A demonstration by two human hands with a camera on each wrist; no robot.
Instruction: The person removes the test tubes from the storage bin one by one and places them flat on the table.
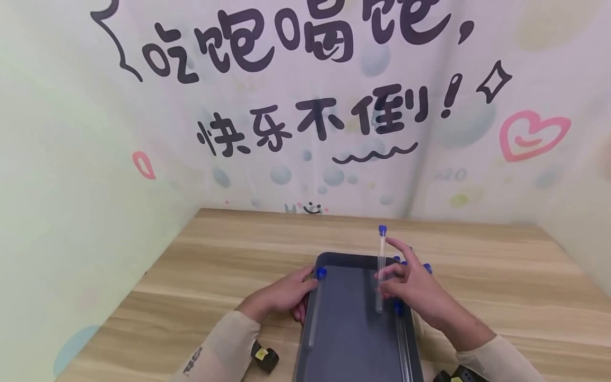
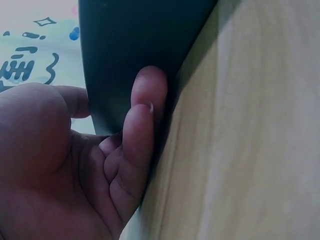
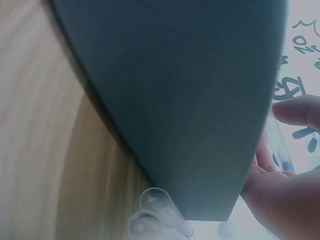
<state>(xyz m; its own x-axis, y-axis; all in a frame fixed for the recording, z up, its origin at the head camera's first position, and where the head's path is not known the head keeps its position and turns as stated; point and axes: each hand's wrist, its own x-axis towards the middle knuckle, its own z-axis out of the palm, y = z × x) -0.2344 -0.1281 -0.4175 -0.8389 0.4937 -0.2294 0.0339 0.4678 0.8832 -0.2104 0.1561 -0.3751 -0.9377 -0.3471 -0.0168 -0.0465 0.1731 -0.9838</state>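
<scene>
One slender clear test tube with a blue cap (image 1: 382,254) stands nearly upright over the dark grey rectangular tray (image 1: 353,339), toward its far right corner, cap uppermost. The right hand (image 1: 420,292) pinches its lower part — that grip is clamped on the tube, thumb against fingers, with one finger reaching up near the cap. At the tray's left wall, the left hand (image 1: 291,292) has its grip closed over the edge; the head view hides most of its fingers, but the left wrist view shows two against the outer wall, just beside the wood-grained table (image 1: 219,254). Inside the tray, one blue-capped tube (image 1: 315,318) lies along the left side and another tube (image 1: 403,345) along the right. Past the right rim, the head view shows only blue caps (image 1: 427,268) — the right wrist view adds two rounded, clear tube ends (image 3: 155,199) low beside the tray.
</scene>
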